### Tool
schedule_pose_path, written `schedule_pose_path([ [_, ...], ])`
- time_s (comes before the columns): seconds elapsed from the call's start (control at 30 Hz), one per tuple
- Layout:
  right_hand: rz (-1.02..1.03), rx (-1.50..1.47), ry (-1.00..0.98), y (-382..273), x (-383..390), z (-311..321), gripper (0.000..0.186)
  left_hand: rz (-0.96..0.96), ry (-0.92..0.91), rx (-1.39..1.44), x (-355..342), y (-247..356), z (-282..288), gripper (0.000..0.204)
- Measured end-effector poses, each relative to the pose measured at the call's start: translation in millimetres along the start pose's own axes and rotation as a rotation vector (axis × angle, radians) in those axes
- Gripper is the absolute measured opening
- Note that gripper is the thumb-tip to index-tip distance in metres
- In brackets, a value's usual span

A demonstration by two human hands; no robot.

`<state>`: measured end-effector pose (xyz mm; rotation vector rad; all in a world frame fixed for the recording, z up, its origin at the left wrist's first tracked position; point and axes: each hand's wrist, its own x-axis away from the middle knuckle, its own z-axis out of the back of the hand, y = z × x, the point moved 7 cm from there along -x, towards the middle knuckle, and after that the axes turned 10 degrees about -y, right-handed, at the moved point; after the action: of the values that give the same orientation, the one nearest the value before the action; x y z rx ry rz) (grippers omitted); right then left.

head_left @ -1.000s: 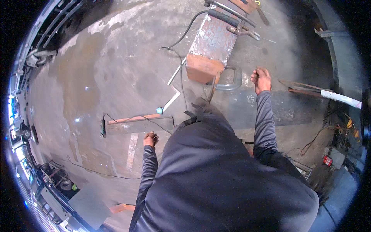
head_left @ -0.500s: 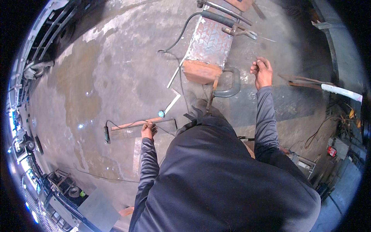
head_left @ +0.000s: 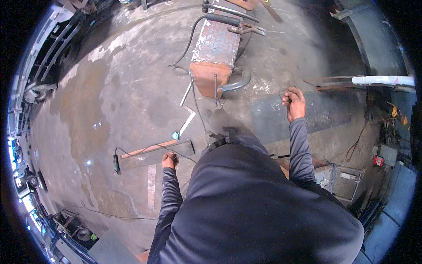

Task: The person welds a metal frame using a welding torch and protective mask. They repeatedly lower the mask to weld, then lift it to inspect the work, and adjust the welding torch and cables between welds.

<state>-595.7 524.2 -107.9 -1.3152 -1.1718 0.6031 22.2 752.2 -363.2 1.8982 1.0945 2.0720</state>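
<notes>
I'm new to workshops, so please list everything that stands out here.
Boxy metal block: one, grey and rust-orange, top centre.
C-shaped metal clamp: one, grey, block's near end.
Ribbed-handled metal holder: one, dark grey, across block.
Flat rectangular sheet: one, dark grey, right.
Thin bent strip: one, white, floor centre.
Small round object: one, blue, strip's near end.
Corded cylindrical tool: one, dark green, floor left.
Torso: one, dark-clothed, bottom centre.
Left hand: one, grey-sleeved, centre-left.
Right hand: one, grey-sleeved, centre-right.
</notes>
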Motion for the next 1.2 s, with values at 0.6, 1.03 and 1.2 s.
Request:
schedule_pose_path([
  [0.6, -0.476, 0.448, -0.73, 24, -112, -31, 0.022, -0.704, 0.427, 0.071, 62, 176, -54, 0.005],
  [1.03, -0.801, 0.253, -0.505, 100, -221, 96, 0.022, -1.006, -0.131, -1.037, 39, 508, -562, 0.032],
  [1.2, -0.825, 0.143, -0.342, 133, -217, 155, 0.017, -0.892, -0.001, -1.44, -105, 551, -659, 0.065],
])
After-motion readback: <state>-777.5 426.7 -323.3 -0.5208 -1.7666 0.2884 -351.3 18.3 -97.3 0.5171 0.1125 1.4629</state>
